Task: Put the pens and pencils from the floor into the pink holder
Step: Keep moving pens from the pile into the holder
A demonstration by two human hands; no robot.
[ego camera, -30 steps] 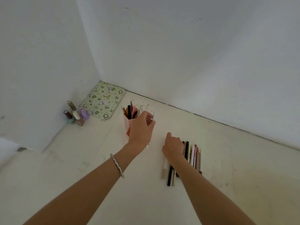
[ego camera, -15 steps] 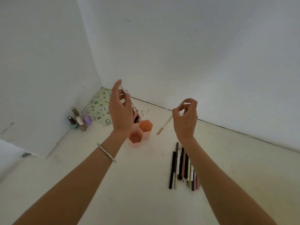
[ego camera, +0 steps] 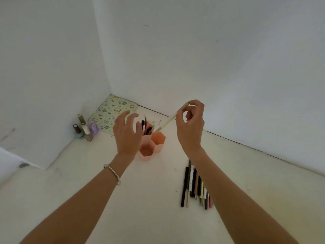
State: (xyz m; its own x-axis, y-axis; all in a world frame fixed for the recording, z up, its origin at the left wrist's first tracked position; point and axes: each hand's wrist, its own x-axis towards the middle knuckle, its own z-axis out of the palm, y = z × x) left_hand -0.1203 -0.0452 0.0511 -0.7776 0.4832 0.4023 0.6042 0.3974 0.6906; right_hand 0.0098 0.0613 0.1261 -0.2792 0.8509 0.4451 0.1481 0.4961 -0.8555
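The right hand (ego camera: 190,125) is pinching the top end of a cream pencil (ego camera: 168,121) between its thumb and fingertips, and its other fingers are curling in. The pencil is slanting down to the left. Its low end is hanging just over the rim of the pink holder (ego camera: 146,154). The holder is standing on the floor (ego camera: 140,208) near the corner of the room, and some pens (ego camera: 147,129) are standing up in its back cup. The left hand (ego camera: 127,136) is hovering by the holder's left side with its fingers spreading wide, holding nothing. A bunch of pens and pencils (ego camera: 194,184) is lying side by side on the floor under the right arm. Little bottles (ego camera: 84,130) and a green mat (ego camera: 112,110) are sitting by the wall.
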